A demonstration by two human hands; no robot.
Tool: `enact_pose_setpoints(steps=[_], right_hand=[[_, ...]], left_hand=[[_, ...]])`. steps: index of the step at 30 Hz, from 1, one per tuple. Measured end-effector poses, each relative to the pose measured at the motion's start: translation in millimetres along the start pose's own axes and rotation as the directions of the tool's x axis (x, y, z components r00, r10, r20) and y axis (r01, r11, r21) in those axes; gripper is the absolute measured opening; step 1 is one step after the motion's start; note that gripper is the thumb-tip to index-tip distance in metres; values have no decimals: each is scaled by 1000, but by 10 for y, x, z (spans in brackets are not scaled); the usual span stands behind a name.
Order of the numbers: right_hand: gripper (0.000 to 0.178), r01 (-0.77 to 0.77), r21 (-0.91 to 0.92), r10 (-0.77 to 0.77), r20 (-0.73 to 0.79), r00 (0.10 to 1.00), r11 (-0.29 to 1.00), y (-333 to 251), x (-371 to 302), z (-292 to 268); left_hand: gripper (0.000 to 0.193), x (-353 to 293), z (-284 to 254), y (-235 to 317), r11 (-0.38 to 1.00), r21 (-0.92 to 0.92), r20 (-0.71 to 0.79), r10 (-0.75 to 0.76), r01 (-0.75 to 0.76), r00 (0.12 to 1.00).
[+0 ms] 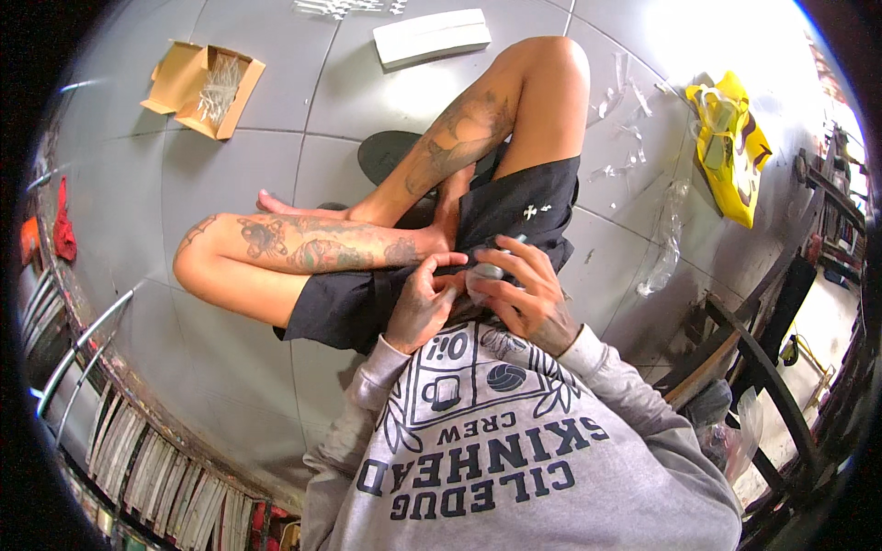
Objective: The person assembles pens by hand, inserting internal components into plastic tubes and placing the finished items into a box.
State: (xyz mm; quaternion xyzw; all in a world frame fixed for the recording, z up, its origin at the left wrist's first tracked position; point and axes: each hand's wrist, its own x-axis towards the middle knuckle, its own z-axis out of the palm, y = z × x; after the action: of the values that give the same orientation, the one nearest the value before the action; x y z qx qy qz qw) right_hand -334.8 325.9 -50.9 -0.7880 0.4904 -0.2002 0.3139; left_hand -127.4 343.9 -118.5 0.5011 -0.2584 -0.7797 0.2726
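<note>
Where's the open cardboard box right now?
In the head view, the cardboard box sits at the upper left on the grey tiled floor, beyond the left knee and left of the white box.

On the floor (pixel 243 179), a box (pixel 179 78) sits at ten o'clock, a carton (pixel 432 41) at twelve, a bag (pixel 730 151) at two

The small clear handheld item (pixel 479 279) appears glossy (apparently plastic); the open brown cardboard box (pixel 176 81), matt; grey floor tiles (pixel 234 179), smooth.
</note>
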Motion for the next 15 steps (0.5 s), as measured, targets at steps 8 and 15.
enact_pose_setpoints(steps=[8,15], right_hand=[[31,-4,184,-17,114,993,983,306,-68,309],[18,19,180,-33,79,996,983,323,-73,341]], left_hand=[[37,-190,-196,207,985,152,140,-101,80,985],[20,-250,-157,-138,865,435,-5,280,-250,960]])
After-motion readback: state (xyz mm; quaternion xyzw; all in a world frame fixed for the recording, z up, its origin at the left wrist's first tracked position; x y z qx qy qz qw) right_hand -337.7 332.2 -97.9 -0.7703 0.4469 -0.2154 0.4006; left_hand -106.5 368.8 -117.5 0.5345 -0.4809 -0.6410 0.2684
